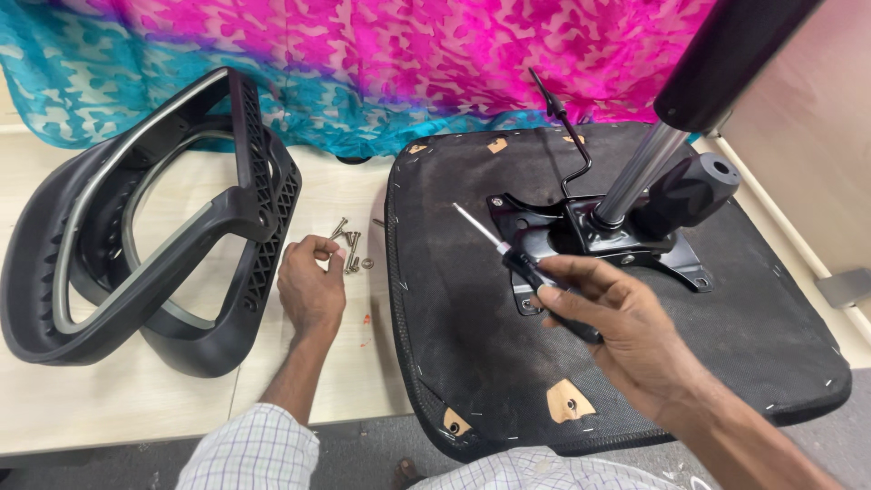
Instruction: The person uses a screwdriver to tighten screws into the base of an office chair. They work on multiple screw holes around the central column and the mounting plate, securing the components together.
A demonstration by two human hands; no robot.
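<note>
Seat pan [626,363] lies upside down on the counter [109,399], black fabric underside up, stapled round the edge, with a few tan patches of bare board showing. It overhangs the counter's near edge.

Tilt mechanism plate [594,240] sits on the middle of the seat underside, black steel, with the chrome gas cylinder [635,177] standing up out of it and a thin bent lever [567,136] going back.

Chair back frame [145,227], black plastic with a grey inner rim, lies well left on the counter, apart from the seat.

Step, as I read it: picking a fastener for the plate, nothing being driven right now.

Right hand [626,336]: fingers clenched round a black-handled screwdriver [513,259], tip up and left, held above the seat, not on any screw.

Left hand [308,286]: fingers pinched at the small pile of screws [349,249] just left of the seat edge; can't tell if one is actually lifted.

Next move calls for one screw seated square in a plate hole, then the driver tip lined up straight on its head.
</note>
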